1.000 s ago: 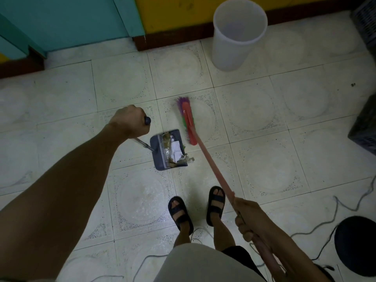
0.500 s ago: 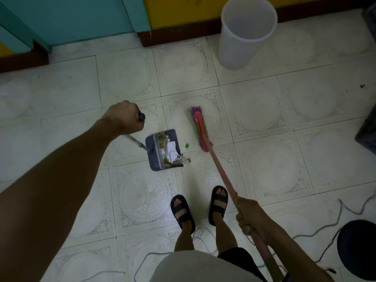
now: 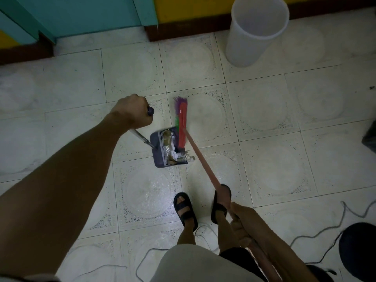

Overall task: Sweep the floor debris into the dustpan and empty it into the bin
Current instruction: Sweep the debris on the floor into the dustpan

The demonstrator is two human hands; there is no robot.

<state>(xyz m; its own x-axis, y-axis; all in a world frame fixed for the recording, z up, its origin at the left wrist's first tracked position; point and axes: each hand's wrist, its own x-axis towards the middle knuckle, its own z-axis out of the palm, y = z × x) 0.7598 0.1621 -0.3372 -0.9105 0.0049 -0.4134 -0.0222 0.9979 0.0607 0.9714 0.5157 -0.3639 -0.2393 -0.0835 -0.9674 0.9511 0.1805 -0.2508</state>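
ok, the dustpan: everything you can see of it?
The dustpan is grey-purple, plastic-looking, with comb teeth along its back wall and a thin metal pole with a dark cap. It sits on the floor, mouth toward the broom, whose head overlaps its lip. Scraps fill it, some spilling out. The left hand grips the pole's top.

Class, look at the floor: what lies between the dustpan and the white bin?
In the head view, only the broom head, against the dustpan; beyond it, bare tiles up to the bin.
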